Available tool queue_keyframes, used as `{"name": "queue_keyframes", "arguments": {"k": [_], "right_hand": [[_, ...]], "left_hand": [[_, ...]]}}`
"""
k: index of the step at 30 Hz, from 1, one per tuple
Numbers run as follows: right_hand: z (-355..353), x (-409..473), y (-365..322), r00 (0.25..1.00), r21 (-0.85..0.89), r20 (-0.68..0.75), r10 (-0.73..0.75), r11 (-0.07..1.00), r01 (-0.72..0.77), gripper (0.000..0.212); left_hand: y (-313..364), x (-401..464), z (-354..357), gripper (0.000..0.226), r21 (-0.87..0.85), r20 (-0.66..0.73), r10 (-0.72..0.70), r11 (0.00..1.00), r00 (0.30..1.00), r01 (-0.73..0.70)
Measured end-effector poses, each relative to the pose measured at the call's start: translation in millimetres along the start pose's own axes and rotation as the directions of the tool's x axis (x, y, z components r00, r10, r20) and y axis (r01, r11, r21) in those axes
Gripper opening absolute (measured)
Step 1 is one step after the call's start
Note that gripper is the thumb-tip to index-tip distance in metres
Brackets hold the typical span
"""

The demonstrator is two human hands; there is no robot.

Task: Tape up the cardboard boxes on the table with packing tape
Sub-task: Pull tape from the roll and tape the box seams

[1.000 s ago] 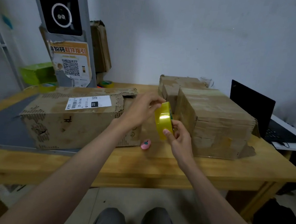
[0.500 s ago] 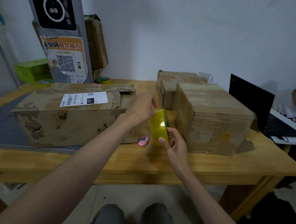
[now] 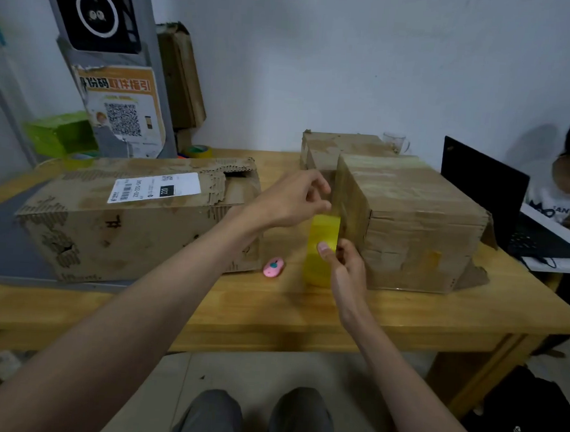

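Fingers of the right hand [image 3: 343, 269] grip the yellow tape roll [image 3: 321, 251], now lower and against the right-hand cardboard box [image 3: 410, 223]; left hand [image 3: 291, 203], fingertips pinched, has risen above it.

Both bare forearms reach forward from the bottom of the view, the left crossing toward the centre. The left hand [image 3: 288, 201] hovers palm-down with its fingers curled and fingertips pinched together. Just below it, the right hand [image 3: 345, 269] stands upright, thumb pressed on the tape roll [image 3: 321, 248] it grips.
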State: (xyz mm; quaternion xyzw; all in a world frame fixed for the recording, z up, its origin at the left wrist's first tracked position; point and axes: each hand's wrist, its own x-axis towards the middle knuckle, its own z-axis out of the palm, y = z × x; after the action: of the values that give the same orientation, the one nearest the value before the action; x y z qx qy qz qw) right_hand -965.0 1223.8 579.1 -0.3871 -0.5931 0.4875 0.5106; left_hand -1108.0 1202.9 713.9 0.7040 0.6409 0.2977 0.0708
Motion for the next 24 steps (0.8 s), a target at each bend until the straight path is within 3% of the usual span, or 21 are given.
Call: {"name": "queue_keyframes", "arguments": {"k": [3, 7, 16, 19, 24], "right_hand": [[-1, -3, 2, 0.999, 0.025, 0.011, 0.034, 0.999, -0.034, 0.020], [1, -8, -1, 1.000, 0.000, 0.026, 0.000, 1.000, 0.000, 0.016], [14, -24, -13, 0.984, -0.103, 0.176, 0.040, 0.994, -0.022, 0.026], [18, -23, -22, 0.988, -0.058, 0.116, 0.101, 0.994, -0.094, 0.019], [29, -20, -34, 0.962, 0.025, 0.112, 0.248, 0.967, -0.252, 0.058]], "left_hand": [[-1, 6, 3, 0.039, 0.176, 0.041, -0.040, 0.984, 0.998, 0.032], [12, 13, 2, 0.010, 0.268, -0.011, -0.063, 0.961, 0.998, 0.064], [12, 10, -15, 0.010, 0.323, 0.106, -0.045, 0.946, 0.993, 0.008], [18, 8, -39, 0.019, 0.236, 0.012, 0.002, 0.972, 1.000, -0.005], [25, 6, -44, 0.011, 0.219, -0.001, 0.063, 0.974, 0.998, -0.061]]}}
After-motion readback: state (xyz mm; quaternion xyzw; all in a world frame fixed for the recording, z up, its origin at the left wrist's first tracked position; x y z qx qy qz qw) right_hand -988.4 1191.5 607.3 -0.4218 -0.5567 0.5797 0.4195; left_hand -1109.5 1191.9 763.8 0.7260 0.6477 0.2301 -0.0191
